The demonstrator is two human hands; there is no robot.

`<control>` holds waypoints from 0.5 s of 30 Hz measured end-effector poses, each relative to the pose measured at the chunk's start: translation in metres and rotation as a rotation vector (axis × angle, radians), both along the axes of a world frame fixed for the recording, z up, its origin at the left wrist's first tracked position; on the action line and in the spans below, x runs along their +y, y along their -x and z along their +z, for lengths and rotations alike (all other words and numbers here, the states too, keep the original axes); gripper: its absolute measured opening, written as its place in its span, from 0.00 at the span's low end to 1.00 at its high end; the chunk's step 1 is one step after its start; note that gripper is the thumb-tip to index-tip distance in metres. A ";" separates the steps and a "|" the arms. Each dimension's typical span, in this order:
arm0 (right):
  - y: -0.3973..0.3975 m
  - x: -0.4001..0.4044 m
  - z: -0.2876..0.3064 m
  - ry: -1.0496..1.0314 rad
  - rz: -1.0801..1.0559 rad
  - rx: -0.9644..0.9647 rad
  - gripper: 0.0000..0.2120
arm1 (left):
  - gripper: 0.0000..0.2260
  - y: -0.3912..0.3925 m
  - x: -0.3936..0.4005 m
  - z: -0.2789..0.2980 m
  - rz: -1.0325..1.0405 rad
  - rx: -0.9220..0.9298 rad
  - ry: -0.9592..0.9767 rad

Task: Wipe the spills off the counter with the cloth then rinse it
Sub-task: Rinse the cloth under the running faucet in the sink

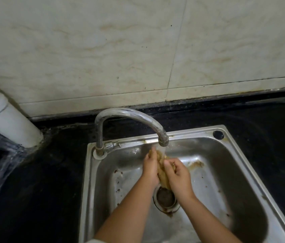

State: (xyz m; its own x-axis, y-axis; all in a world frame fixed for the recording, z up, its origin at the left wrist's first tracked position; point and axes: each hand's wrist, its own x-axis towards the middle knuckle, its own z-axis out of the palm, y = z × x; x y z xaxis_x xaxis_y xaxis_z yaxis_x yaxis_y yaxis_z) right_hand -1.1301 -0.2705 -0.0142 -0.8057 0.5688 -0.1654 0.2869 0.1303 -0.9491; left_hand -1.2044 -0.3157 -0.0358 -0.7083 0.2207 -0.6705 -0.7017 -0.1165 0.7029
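A crumpled yellowish-brown cloth is squeezed between both hands over the steel sink. My left hand grips its left side, fingers reaching up toward the spout. My right hand curls round its right side, thumb on top. Water runs from the curved chrome faucet onto the top of the cloth. The black counter surrounds the sink.
A round drain strainer lies below the hands, with brown residue beside it and on the sink's far wall. A white pipe rises at the back left corner. A tiled wall backs the counter.
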 end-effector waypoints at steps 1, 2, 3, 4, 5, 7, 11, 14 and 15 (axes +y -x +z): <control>-0.001 -0.004 -0.003 -0.078 0.042 -0.022 0.12 | 0.17 -0.001 0.002 0.001 0.005 -0.022 0.010; 0.000 -0.005 -0.006 -0.174 0.096 -0.051 0.12 | 0.19 -0.001 0.004 0.001 0.013 -0.053 0.013; 0.003 -0.003 -0.009 -0.287 0.147 -0.098 0.10 | 0.20 -0.002 0.004 0.000 0.014 -0.103 -0.004; 0.008 0.003 -0.012 -0.402 0.185 -0.152 0.08 | 0.20 -0.004 0.004 0.002 0.012 -0.143 -0.031; 0.015 0.011 -0.014 -0.486 0.190 -0.216 0.08 | 0.20 -0.006 0.005 0.002 -0.006 -0.155 -0.051; 0.027 0.028 -0.014 -0.584 0.186 -0.317 0.12 | 0.18 -0.012 0.005 0.005 -0.081 -0.136 -0.065; 0.035 0.039 -0.003 -0.413 0.178 -0.260 0.10 | 0.16 0.003 -0.006 0.005 -0.056 -0.005 0.077; 0.024 0.037 0.004 -0.245 0.182 -0.101 0.03 | 0.13 0.012 -0.013 0.002 -0.053 0.146 0.165; 0.020 0.034 0.005 -0.232 0.204 -0.056 0.02 | 0.11 0.010 -0.013 0.003 -0.059 0.207 0.183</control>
State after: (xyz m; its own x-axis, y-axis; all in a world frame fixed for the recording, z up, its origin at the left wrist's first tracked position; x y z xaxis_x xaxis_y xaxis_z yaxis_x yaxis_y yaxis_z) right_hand -1.1496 -0.2367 -0.0093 -0.9004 0.4241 -0.0972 0.2834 0.4022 -0.8706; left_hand -1.2149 -0.3285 -0.0332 -0.8240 0.1542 -0.5453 -0.5427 0.0620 0.8376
